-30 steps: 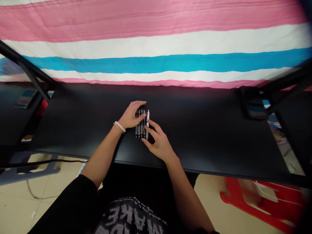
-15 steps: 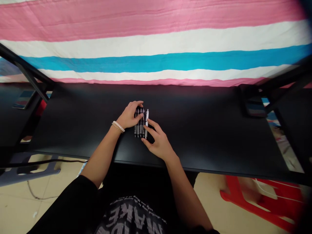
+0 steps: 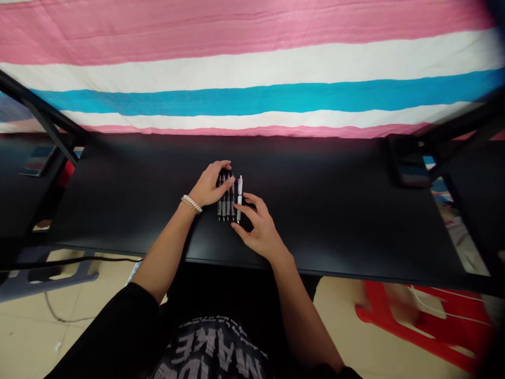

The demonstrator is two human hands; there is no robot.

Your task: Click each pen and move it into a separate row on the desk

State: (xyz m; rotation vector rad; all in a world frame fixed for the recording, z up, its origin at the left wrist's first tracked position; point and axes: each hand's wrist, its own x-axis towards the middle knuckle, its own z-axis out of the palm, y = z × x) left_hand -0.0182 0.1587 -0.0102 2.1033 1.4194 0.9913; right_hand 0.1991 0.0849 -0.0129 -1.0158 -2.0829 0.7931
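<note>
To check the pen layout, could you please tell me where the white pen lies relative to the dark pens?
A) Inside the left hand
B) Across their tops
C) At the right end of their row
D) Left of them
C. The white pen lies lengthwise at the right end of the row of dark pens, near the right hand.

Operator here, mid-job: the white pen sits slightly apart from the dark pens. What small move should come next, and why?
Probably nudge the white pen left with the right hand to close the gap. It lies parallel to the row of dark pens but just apart, with that hand's fingers beside it, while the left hand lies over the row's upper end.
</note>
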